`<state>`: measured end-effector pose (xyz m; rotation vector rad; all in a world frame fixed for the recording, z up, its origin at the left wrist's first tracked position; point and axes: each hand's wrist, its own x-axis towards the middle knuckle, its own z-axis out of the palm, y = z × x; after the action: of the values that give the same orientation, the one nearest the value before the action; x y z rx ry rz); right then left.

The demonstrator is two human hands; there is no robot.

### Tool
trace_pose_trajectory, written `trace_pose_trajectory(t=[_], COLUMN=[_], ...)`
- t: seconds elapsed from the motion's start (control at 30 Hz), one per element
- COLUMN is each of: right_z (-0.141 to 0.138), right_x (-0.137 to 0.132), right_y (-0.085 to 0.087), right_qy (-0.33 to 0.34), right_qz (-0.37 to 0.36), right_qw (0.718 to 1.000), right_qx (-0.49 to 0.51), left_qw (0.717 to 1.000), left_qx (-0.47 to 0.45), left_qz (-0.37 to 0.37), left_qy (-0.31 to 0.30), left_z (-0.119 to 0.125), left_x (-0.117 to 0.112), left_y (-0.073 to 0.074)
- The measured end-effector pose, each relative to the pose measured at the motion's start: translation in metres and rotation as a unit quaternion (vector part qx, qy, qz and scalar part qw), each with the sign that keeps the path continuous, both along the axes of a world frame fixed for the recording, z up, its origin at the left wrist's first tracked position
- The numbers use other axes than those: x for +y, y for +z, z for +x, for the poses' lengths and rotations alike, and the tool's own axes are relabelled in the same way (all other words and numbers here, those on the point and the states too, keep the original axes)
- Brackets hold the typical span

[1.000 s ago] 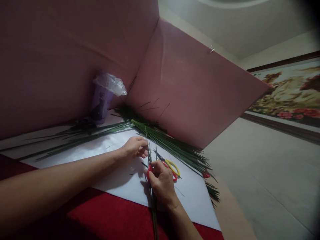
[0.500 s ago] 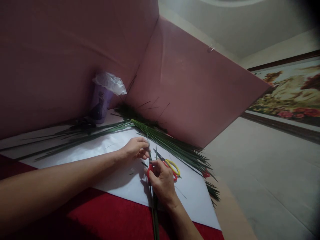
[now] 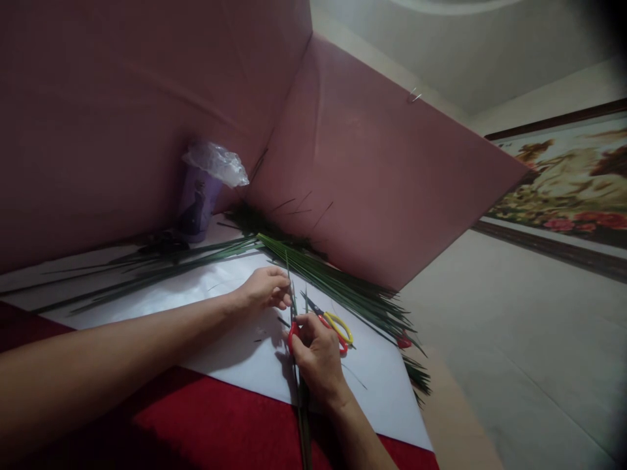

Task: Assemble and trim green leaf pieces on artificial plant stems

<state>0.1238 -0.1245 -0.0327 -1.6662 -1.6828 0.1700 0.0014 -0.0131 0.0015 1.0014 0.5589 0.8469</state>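
Note:
My left hand (image 3: 264,288) is closed, its fingertips pinching a long thin green leaf strip (image 3: 300,398) that runs from the near edge up past both hands. My right hand (image 3: 317,356) is closed round red-handled scissors (image 3: 292,334), whose blades meet the strip just below my left fingers. A second pair of scissors with yellow handles (image 3: 337,326) lies on the white sheet (image 3: 235,356) right beside my right hand.
A thick bundle of green leaf strips (image 3: 337,284) lies along the pink board (image 3: 367,176) to the right; more strips (image 3: 147,271) fan out left. A purple cup topped with clear plastic (image 3: 198,199) stands in the corner. Red cloth (image 3: 196,424) covers the near table.
Almost nothing differs. My left fingertips have shifted slightly along the strip; the right hand and red scissors stay in place.

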Motion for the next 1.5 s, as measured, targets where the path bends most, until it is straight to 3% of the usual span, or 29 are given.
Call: trace_pose_trajectory(t=[0.3,1.5], right_z=[-0.0003,0.0000], right_x=[0.0003,0.0001], right_y=[-0.0001,0.0000], right_qy=[-0.004,-0.005], right_qz=[-0.003,0.001], right_qw=[1.000,1.000], right_qx=[0.000,-0.001], left_qw=[1.000,1.000], left_qx=[-0.003,0.010], left_qz=[0.003,-0.009], left_qy=[-0.029,-0.012], left_z=[0.0001,0.0008], left_x=[-0.0027,0.0001], left_y=[-0.0020,-0.0019])
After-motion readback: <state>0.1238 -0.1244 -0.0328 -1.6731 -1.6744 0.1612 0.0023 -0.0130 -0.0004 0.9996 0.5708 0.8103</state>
